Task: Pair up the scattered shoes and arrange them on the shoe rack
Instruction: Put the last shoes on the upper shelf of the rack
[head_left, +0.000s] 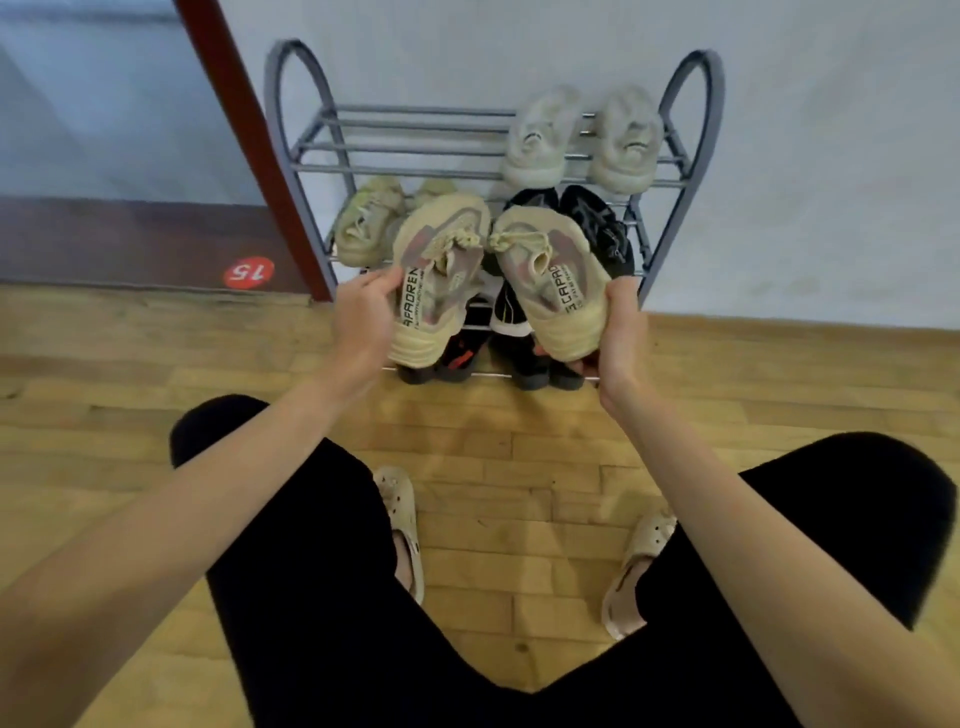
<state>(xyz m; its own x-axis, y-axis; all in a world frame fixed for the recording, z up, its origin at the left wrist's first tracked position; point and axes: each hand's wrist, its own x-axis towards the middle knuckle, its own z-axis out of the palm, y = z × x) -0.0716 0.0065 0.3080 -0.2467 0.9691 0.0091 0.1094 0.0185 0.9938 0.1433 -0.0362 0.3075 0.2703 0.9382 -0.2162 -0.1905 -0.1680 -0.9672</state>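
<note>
Gripping one tan sneaker each: left hand (363, 317) closed round the heel of the left sneaker (439, 270), right hand (618, 332) closed round the heel of the right sneaker (545, 275). Both held up in the air in front of the shoe rack (415, 124), toes pointing away, lace knots nearly meeting in the middle, soles not resting on any shelf.

Well along, by the look of it. Top shelf: a pale grey pair (582, 140) parked on the right half, left half bare. Middle shelf: a tan pair (369, 223) on the left, only partly seen behind the held shoe, and a black pair (592, 228) on the right. Bottom shelf: dark shoes (519, 338) with touches of red and white, mostly hidden, count not clear. No loose shoes visible on the wooden floor (156, 389) apart from the beige clogs (400, 514) worn on the feet. Probably the last pair, then, matched already and only needing a place.

Open room: the bare left stretch of the top shelf, wide enough for two side by side as far as can be judged. Worth minding there: the curved side hoop at the left end, the grey pair just beside the gap, and the thin bars, where a heel or toe could slip between. Middle and bottom shelves appear full.
</note>
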